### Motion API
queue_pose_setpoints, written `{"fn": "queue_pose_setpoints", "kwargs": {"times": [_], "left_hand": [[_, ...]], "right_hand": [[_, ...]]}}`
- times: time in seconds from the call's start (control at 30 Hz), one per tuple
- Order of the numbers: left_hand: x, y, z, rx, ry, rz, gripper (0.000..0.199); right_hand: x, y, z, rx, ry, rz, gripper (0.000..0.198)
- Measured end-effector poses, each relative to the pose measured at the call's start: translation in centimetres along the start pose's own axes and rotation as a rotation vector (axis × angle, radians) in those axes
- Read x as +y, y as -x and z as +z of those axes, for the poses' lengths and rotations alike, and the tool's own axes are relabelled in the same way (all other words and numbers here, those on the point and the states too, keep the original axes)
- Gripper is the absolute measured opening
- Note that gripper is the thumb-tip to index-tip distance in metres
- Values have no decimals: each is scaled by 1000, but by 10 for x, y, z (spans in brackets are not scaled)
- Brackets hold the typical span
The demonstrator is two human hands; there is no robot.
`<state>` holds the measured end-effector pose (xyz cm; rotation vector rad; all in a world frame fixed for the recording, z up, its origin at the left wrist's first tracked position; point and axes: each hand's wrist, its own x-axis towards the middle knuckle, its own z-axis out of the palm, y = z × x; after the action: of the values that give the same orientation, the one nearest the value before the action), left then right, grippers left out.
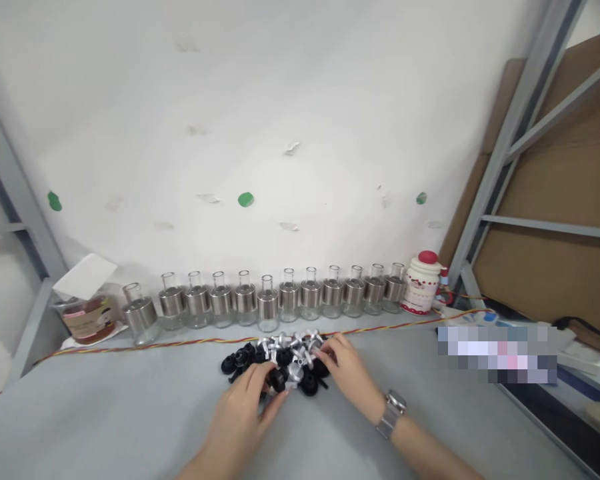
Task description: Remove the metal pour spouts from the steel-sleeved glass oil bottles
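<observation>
A small pile of black round plastic parts (309, 383) and shiny silver knobbed pieces (296, 371) lies on the grey table. My left hand (243, 408) is at the pile's near left side, thumb and fingers closed around a black round part (279, 380). At the right side of the pile is my right hand (349, 373), its fingertips pinched at a silver piece (316, 345), which they partly hide. A metal-banded watch (392, 412) is on my right wrist. Behind the pile stands a row of several clear glass bottles (267, 305) with brushed-metal sleeves, all upright.
A red-and-yellow twisted wire (180, 343) runs across the table before the bottles. A labelled tub (91, 320) stands at the left end, a white jar with a red lid (422, 283) at the right. Grey metal posts (510, 133) flank the white wall.
</observation>
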<state>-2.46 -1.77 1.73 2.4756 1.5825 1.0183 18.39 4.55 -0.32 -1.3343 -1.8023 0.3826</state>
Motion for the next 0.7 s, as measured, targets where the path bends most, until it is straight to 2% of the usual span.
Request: {"fn": "queue_pose_setpoints", "kwargs": {"times": [0.23,0.33,0.43,0.53,0.63,0.7], "left_hand": [[0,2,-4,8,43,-48,29],[2,1,-5,15,112,-73,31],[5,0,-5,11,313,-180,31],[9,-2,-3,-4,638,-338,28],[9,-4,0,25,907,-374,25],[7,-5,1,28,990,-367,26]], "right_hand": [[-11,-4,-15,91,-67,25,20],[-22,-4,-24,111,-314,118,23],[-38,0,-29,-3,-720,267,26],[-53,8,-27,-132,-1019,375,26],[-59,15,-21,-202,-1161,440,25],[-57,17,-16,-226,-1204,473,23]]}}
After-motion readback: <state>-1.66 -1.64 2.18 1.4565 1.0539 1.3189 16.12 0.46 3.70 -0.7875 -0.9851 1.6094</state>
